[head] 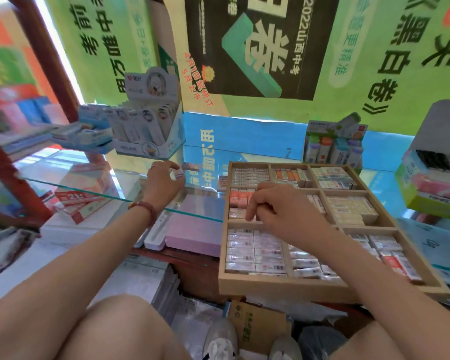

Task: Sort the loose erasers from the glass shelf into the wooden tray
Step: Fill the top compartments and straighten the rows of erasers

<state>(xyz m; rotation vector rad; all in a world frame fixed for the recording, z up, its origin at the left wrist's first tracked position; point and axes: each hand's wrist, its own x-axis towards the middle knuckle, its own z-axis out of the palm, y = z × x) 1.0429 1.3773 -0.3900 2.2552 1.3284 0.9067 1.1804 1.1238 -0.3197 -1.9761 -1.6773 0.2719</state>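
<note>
1. The left grip (164, 181) is found over the glass shelf (89, 189). Its fingers are curled about a small eraser (178, 175), which is pinched at the fingertips. Blur prevents the hold being examined more closely.
2. A second eraser (191, 167) is noted loose on the shelf, just beyond the left grip's fingertips and apart from the one held.
3. The right grip (278, 211) is lowered over the wooden tray (283, 288), which stands to the right of the left grip. Its fingers are bent down into the middle-left compartment (238, 197). It cannot be told whether anything is held beneath them.
4. Rows of packed erasers are recorded on every side of the right grip. The compartments nearer the person are close to full.
5. The step in hand is judged to be lifting the small eraser off the shelf for transfer.
6. It is recommended that:
   - the pinch be kept on the eraser's long sides, so that it can be laid flat and in line with the rows;
   - the matching compartment be picked out before the left grip is carried across;
   - the right grip be cleared from the tray first, so that the two do not meet.
7. The glass edge directly beneath the left wrist should be passed over with care.
</note>
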